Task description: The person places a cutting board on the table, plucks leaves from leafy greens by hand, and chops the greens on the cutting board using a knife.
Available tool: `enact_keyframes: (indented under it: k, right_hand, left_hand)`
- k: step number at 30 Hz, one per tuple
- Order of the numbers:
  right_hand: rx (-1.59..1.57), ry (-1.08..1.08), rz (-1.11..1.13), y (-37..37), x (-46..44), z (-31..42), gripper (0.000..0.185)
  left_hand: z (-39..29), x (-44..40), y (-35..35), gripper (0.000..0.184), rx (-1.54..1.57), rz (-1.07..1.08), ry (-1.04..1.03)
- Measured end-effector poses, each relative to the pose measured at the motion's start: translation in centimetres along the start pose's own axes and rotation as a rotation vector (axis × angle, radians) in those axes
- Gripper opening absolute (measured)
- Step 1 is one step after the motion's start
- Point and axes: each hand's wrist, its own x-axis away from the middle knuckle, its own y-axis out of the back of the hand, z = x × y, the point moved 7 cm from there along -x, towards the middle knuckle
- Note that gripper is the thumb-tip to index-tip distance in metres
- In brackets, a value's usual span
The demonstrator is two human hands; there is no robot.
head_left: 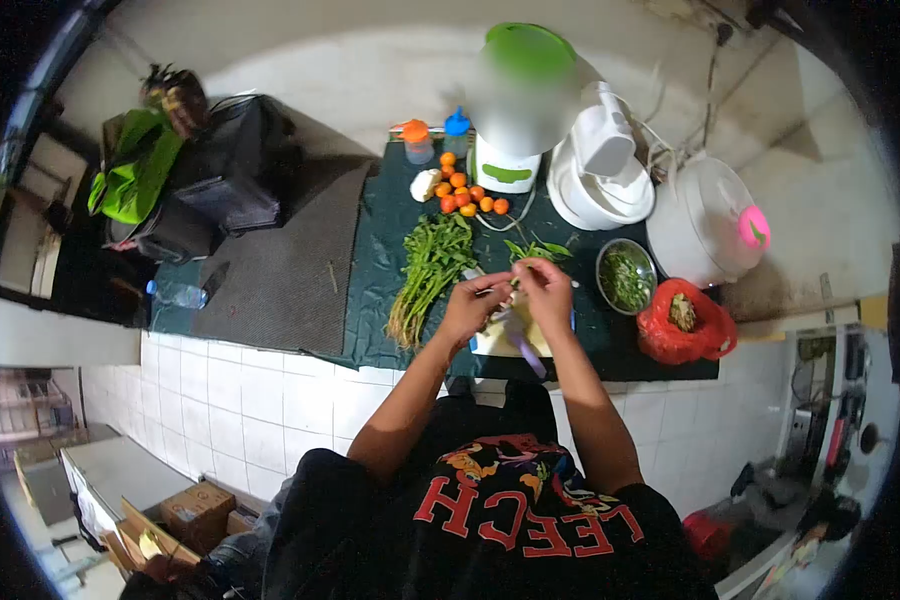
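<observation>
My left hand point(472, 306) and my right hand point(544, 288) meet above a cutting board point(488, 342), fingertips pinched together. Something small and pale seems to be between them, too small to make out. Under the hands lies a knife with a purple handle point(526, 348), its blade partly covered. A leafy green bunch with long stems point(430, 270) rests to the left of my left hand. Just beyond my fingers are some green chillies or leaves point(538, 250). To the right of my right hand stands a metal bowl of chopped greens point(626, 276).
Small orange-red tomatoes point(458, 192) sit at the back beside a white lump point(425, 185) and two capped bottles point(417, 142). Behind stand a blender point(507, 165), a stand mixer point(602, 160) and a rice cooker point(705, 222). A red plastic bag point(678, 340) is at the right edge.
</observation>
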Motion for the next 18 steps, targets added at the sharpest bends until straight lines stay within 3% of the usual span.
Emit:
enact_keyframes:
  k: [1,4,6,9,10,11,13,15,16,18]
  right_hand:
    - [-0.029,-0.057,-0.038,0.1,0.0,0.8,0.021]
    - [-0.074,-0.105,0.008,0.1,-1.2,0.2,0.027]
    - [-0.154,-0.135,-0.080,0.6,-1.4,0.3,0.032]
    - [-0.135,-0.106,-0.197,2.5,-1.6,-0.6,0.035]
    - [0.113,-0.066,-0.226,3.4,-1.9,-3.5,0.031]
    - [0.107,-0.072,-0.231,3.2,-1.0,-5.1,0.031]
    - [0.510,0.169,0.018,1.2,2.5,-5.8,0.027]
    - [0.889,0.215,0.229,0.4,6.3,-8.3,0.027]
    - [0.890,0.211,0.229,0.7,7.6,-8.4,0.027]
    - [1.203,0.167,0.220,1.1,9.6,-9.3,0.037]
  left_hand:
    - [-0.4,0.4,0.5,0.033,-0.084,0.016,-0.096]
    - [-1.6,1.1,1.5,0.029,-0.214,-0.022,-0.035]
    - [-2.1,0.7,2.1,0.025,-0.362,0.001,-0.204]
    - [-1.7,0.8,3.2,0.025,-0.312,-0.009,-0.128]
    - [-0.3,0.3,4.0,0.025,-0.274,-0.028,-0.154]
    - [-0.4,0.5,4.0,0.025,-0.281,-0.025,-0.148]
    - [-0.2,0.6,3.8,0.024,-0.208,-0.037,-0.060]
    - [0.1,0.4,3.5,0.020,-0.209,-0.037,-0.075]
    - [0.3,0.3,3.5,0.015,-0.209,-0.048,-0.093]
    - [0.8,0.1,3.6,0.015,-0.231,-0.043,-0.087]
